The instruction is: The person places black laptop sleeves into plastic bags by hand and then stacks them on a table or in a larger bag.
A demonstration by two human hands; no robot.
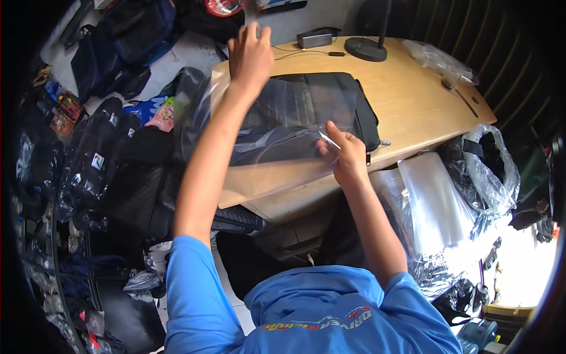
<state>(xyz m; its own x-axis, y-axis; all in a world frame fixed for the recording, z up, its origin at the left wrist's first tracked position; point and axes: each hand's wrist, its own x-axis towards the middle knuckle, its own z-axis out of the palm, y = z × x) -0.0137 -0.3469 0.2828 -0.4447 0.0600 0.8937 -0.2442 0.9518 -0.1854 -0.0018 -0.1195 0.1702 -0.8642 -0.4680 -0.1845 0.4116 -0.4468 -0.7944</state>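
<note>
A black zippered bag, like a laptop case (367, 115), lies flat on the wooden table. A large sheet of clear plastic, seemingly a plastic bag (277, 152), is spread across much of it and hangs past the table's near left edge. At the plastic's right edge, my right hand (349, 154) pinches the film between thumb and fingers, beside the case's near corner. My left hand (250, 59) is raised beyond the plastic's far left side, its fingers curled. Whatever those fingers hold, if anything, is hidden.
A black round stand base (365, 49) and a small dark box (315, 39) with a cable occupy the table's far side. Crumpled plastic (439, 59) lies far right. Clear plastic sleeves (433, 200) are stacked near right. Wrapped black bags (88, 159) crowd the left.
</note>
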